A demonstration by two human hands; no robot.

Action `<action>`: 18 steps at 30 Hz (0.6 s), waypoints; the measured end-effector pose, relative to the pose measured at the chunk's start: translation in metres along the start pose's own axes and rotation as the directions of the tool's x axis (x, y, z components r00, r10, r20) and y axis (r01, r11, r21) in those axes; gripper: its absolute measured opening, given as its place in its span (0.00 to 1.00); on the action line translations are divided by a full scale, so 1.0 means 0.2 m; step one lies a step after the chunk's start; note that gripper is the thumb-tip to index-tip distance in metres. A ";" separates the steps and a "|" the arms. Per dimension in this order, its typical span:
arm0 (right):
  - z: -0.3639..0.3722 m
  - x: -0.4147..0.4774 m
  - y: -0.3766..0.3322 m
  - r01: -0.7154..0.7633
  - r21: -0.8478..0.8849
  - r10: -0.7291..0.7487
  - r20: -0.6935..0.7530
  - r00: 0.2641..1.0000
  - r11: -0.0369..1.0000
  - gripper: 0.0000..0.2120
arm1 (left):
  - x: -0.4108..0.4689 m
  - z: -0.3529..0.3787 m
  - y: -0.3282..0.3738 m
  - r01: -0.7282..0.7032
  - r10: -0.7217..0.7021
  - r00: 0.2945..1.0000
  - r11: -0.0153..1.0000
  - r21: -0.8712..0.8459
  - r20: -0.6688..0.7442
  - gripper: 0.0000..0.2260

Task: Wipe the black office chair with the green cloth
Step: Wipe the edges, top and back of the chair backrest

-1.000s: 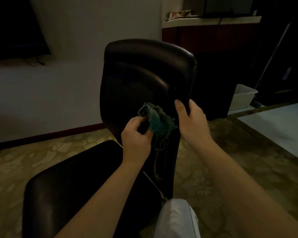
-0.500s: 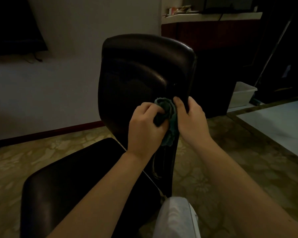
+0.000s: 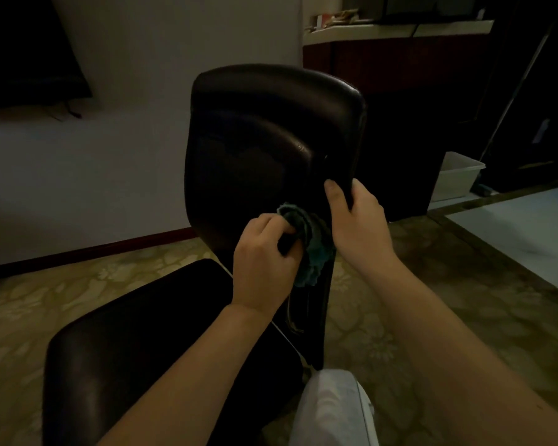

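The black office chair (image 3: 264, 140) stands in front of me in dim light, its backrest upright at centre and its seat (image 3: 136, 342) low on the left. My left hand (image 3: 261, 259) grips the bunched green cloth (image 3: 310, 246) and presses it against the lower right part of the backrest. My right hand (image 3: 358, 226) clasps the backrest's right edge just beside the cloth, thumb on the front face and fingers wrapped behind.
A white wall with a dark skirting board (image 3: 87, 249) runs behind the chair. A dark cabinet (image 3: 400, 107) stands at the back right, with a white plastic bin (image 3: 458, 175) beside it. A pale mat (image 3: 522, 230) lies on the patterned floor at right. My pale-clothed knee (image 3: 329, 410) shows below.
My left hand carried the cloth rightwards across the lower backrest until it met my right hand, then drew it slightly back left. The right hand kept its hold on the edge.
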State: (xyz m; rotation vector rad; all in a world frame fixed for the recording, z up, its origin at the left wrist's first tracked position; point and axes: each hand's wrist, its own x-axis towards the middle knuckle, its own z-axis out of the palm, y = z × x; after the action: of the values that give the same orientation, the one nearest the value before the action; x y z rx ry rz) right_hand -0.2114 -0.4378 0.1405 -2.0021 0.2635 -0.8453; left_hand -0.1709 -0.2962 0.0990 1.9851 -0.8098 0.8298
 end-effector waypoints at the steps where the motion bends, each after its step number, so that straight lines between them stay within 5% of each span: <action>1: 0.00 0.00 0.00 -0.002 0.002 0.002 -0.003 1.000 1.000 0.14 | 0.04 -0.01 0.02 -0.002 0.002 1.000 1.000 -0.024 -0.012 0.05; 6: 0.01 0.00 0.00 -0.014 0.010 0.014 -0.024 1.000 1.000 0.14 | 0.17 -0.04 0.08 -0.008 0.006 1.000 0.995 -0.097 -0.024 0.14; 18: 0.02 -0.01 -0.01 -0.036 0.060 0.037 -0.021 0.999 0.998 0.15 | -0.16 -0.04 -0.11 0.078 -0.075 0.994 0.996 -0.035 0.077 0.05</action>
State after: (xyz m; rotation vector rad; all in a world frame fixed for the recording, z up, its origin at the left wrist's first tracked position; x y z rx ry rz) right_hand -0.2107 -0.4337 0.1395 -1.9279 0.2831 -0.8428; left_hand -0.1738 -0.2724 0.0681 2.0109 -0.7820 0.6944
